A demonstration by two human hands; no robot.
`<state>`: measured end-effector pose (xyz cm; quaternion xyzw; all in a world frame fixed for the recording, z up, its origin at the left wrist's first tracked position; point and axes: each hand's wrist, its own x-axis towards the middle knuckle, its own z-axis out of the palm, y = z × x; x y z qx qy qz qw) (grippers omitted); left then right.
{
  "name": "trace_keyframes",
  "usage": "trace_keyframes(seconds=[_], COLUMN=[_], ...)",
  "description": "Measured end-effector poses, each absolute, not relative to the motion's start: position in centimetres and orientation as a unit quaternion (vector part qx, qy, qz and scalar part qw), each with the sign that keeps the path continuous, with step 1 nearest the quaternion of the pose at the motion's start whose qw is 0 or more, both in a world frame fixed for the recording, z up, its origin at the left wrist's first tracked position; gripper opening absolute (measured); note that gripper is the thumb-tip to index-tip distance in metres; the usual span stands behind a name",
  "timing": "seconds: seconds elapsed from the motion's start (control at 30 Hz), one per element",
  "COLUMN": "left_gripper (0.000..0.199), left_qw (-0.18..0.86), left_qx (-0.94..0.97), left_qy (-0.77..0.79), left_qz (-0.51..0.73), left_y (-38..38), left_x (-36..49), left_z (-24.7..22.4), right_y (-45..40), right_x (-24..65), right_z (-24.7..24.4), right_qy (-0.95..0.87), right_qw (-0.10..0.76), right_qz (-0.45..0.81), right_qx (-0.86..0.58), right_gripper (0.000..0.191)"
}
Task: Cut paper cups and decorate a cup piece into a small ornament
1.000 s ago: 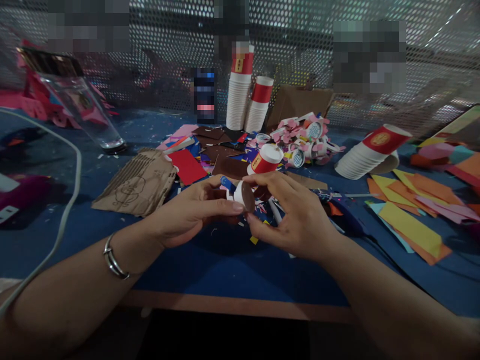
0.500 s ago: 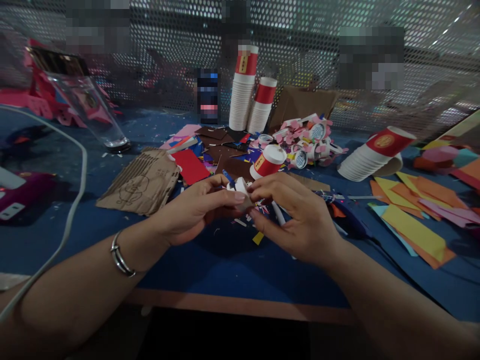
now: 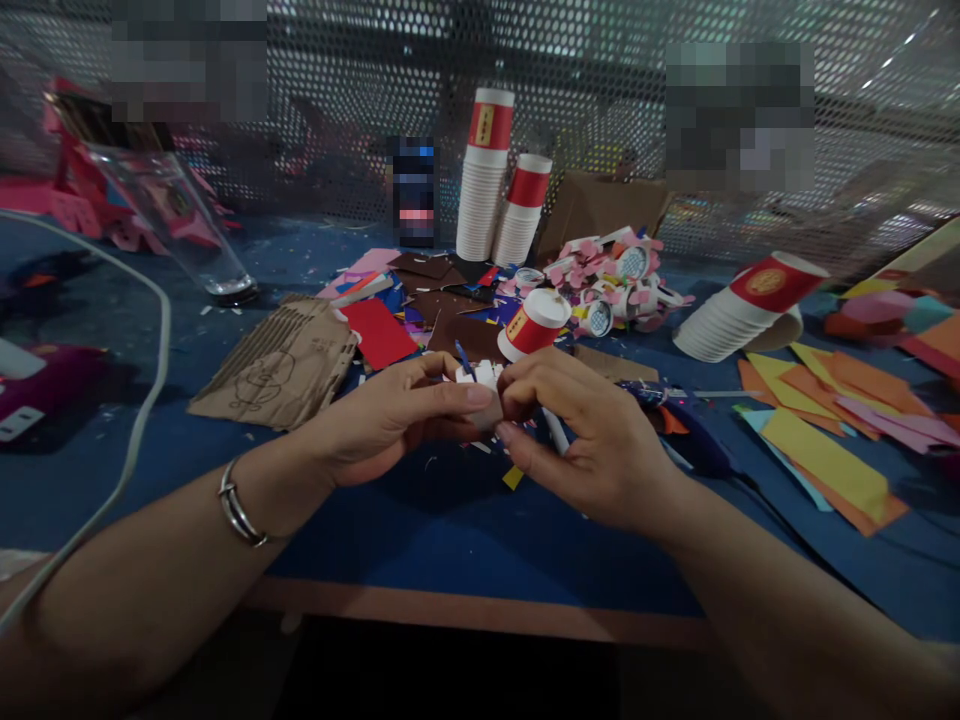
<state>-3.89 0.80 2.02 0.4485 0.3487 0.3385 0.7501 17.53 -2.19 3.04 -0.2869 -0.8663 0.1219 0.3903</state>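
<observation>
My left hand (image 3: 397, 415) pinches a small white paper craft piece (image 3: 486, 408) between thumb and fingers, above the middle of the table. A thin blue strip (image 3: 463, 358) sticks up from its top left. On the other side, my right hand (image 3: 581, 430) has its thumb and fingertips closed at the piece's right edge. The fingers partly hide its shape. Just behind the hands, a red and white paper cup (image 3: 534, 325) stands upside down, slightly tilted, and paper scraps lie underneath.
Stacked paper cups (image 3: 480, 200) stand at the back, beside a pile of finished-looking paper crafts (image 3: 611, 275). Corrugated cardboard (image 3: 277, 365) lies left; a blue glue gun (image 3: 697, 430) with its cord, coloured paper (image 3: 832, 460) and a leaning cup stack (image 3: 750, 305) are right. A tall glass (image 3: 180, 220) stands left.
The white piece has turned a little in my fingers, so its side faces me more. My right fingers have curled in closer on its right edge.
</observation>
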Motion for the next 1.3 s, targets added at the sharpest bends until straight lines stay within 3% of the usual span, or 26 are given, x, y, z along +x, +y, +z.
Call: trace_keyframes(seconds=[0.23, 0.63, 0.97, 1.3], left_gripper=[0.052, 0.045, 0.051, 0.04], left_qw=[0.766, 0.769, 0.762, 0.72], left_qx=[0.455, 0.441, 0.447, 0.495], left_qy=[0.329, 0.336, 0.346, 0.321], left_qz=[0.313, 0.319, 0.314, 0.365], left_y=[1.46, 1.36, 1.12, 1.07], left_x=[-4.35, -4.66, -4.42, -4.11], left_z=[1.96, 1.96, 1.99, 1.66], right_y=[-2.29, -2.45, -2.61, -2.14], right_x=[17.65, 17.63, 17.58, 17.99], right_z=[3.32, 3.17, 3.29, 3.01], right_qy=[-0.865, -0.873, -0.878, -0.894], right_qw=[0.39, 0.381, 0.373, 0.343], right_qz=[0.114, 0.104, 0.093, 0.05], right_qx=[-0.294, -0.286, -0.285, -0.285], right_gripper=[0.014, 0.012, 0.009, 0.006])
